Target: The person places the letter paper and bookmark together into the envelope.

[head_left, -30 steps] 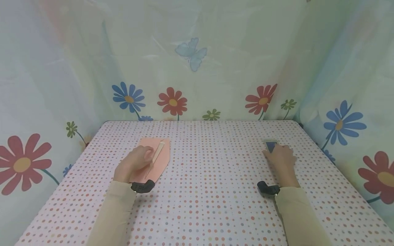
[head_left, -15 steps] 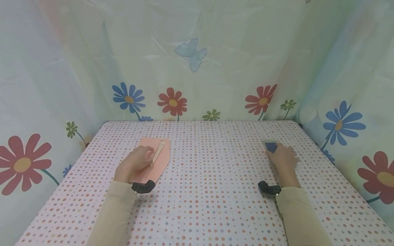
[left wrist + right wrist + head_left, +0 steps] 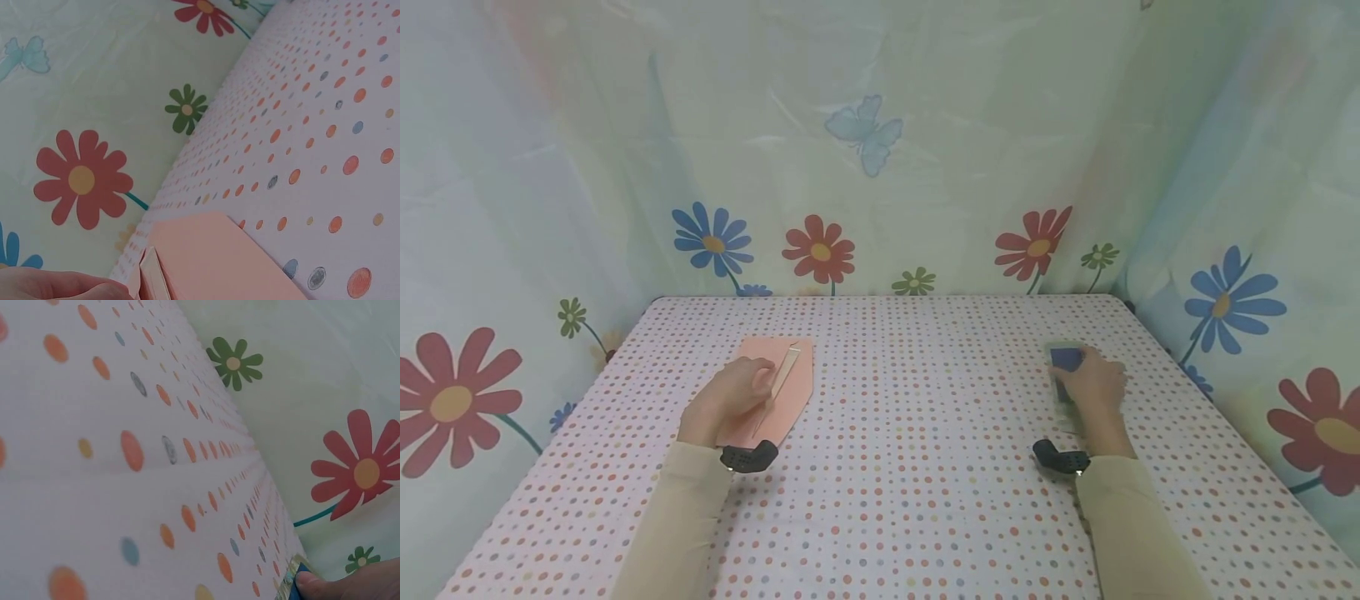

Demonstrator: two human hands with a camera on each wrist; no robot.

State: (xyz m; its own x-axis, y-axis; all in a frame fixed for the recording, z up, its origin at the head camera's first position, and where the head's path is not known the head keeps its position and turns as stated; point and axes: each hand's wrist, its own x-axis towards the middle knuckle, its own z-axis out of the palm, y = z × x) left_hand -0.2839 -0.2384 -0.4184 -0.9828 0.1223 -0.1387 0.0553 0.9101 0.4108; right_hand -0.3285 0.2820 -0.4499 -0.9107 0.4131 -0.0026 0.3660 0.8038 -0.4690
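On the left side of the table lies a pink paper envelope (image 3: pixel 796 392), with a pale strip along its slanted opening. My left hand (image 3: pixel 726 398) grips its near left part, fingers curled at the opening. In the left wrist view the thumb and fingers (image 3: pixel 69 284) meet the raised edge of the envelope (image 3: pixel 212 256). Over at the right, my right hand (image 3: pixel 1093 383) pinches a flat, card-like piece (image 3: pixel 1064 358) with a blue middle and a pale greenish border. Its lower part is partly covered by the hand. Only a corner of that piece (image 3: pixel 294 581) shows under the thumb in the right wrist view.
A white cloth with coloured dots covers the table (image 3: pixel 880 467). Behind it and along both sides hangs a pale curtain (image 3: pixel 955 150) printed with flowers and a butterfly. Each wrist wears a black band device, such as the left one (image 3: pixel 749 456).
My right hand has shifted slightly right, turning the card-like piece so that more of its blue face and length shows. The left hand and the envelope stay in place.
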